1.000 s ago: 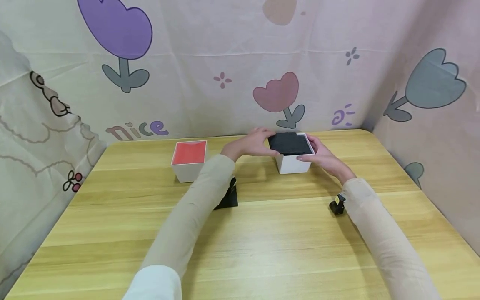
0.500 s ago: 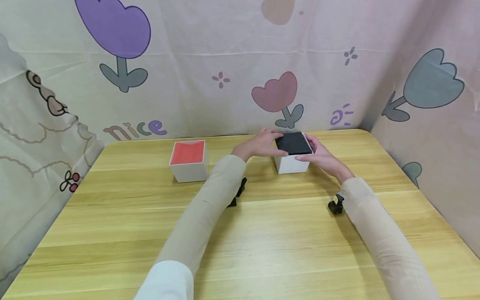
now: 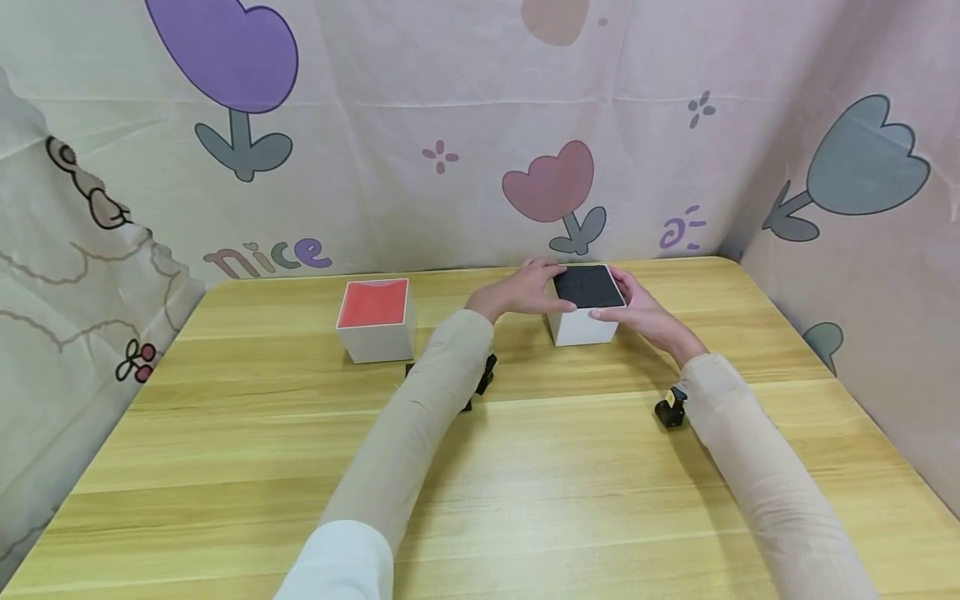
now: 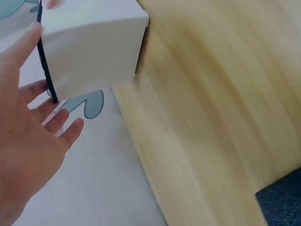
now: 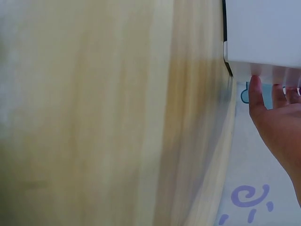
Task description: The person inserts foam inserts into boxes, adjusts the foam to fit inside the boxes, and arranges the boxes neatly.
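In the head view a white box (image 3: pixel 583 328) stands near the table's back edge, topped by a black square sheet (image 3: pixel 588 286). The sheet's edge shows as a thin dark line along the box in the left wrist view. My left hand (image 3: pixel 517 292) spans the sheet's left side, thumb at the front corner and fingers toward the back. Two of its fingers (image 4: pixel 66 129) stick out free below the sheet. My right hand (image 3: pixel 643 312) holds the box from the right, thumb on the front face, other fingers on the far side.
Left of the arms stands a second white box (image 3: pixel 381 343) with a red top (image 3: pixel 372 303). Another black piece (image 4: pixel 286 200) lies on the wooden table (image 3: pixel 555 492), mostly hidden by my left forearm in the head view. A patterned cloth (image 3: pixel 375 200) hangs behind.
The black sheet has shifted right with my left hand, from overhanging the box's left side to lying evenly over its top. My right hand has stayed on the box.
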A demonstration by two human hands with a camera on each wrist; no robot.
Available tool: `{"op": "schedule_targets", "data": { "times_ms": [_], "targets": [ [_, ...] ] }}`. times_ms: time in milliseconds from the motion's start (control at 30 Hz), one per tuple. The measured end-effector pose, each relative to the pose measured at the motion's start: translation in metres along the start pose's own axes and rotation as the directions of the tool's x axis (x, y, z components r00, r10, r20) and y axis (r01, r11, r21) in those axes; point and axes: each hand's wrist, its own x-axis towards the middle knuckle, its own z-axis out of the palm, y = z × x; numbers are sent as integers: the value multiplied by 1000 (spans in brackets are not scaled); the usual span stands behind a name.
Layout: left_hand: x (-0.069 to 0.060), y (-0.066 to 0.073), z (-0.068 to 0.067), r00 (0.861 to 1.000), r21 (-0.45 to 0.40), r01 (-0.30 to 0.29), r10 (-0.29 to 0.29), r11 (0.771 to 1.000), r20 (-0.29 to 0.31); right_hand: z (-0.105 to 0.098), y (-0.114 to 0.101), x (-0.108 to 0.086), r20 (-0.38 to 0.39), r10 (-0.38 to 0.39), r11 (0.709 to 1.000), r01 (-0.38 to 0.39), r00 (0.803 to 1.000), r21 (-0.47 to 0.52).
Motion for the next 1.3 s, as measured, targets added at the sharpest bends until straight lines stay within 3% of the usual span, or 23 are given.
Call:
{"op": "schedule_targets", "data": {
  "times_ms": [233, 500, 667, 867, 967, 1100, 1300],
  "targets": [
    [-1, -4, 5, 1000, -70, 3, -1, 998, 27, -9, 21, 10, -24, 2, 1000, -3, 1000, -27],
    [-4, 2, 4, 1000, -45, -5, 5, 999, 7, -8, 27, 12, -29, -13, 1000, 12, 999, -15],
    [-15, 8, 1, 997, -13, -73, 73, 997, -23, -6, 26, 14, -23, -21, 1000, 20, 1000, -13],
    [-34, 12, 2, 982, 54, -188, 187, 981, 18, -5, 24, 15, -25, -34, 999, 34, 999, -7],
    [-39, 11, 7, 979, 95, -202, 197, 975, 54, -6, 26, 14, -24, -24, 999, 23, 999, -27],
    [-41, 9, 14, 977, 75, -206, 201, 976, 73, -6, 24, 12, -23, -7, 999, 6, 1000, -37],
    [-42, 11, 17, 975, 130, -216, 207, 968, 79, -2, 6, 3, -19, 0, 1000, 0, 1000, -22]
  ]
}}
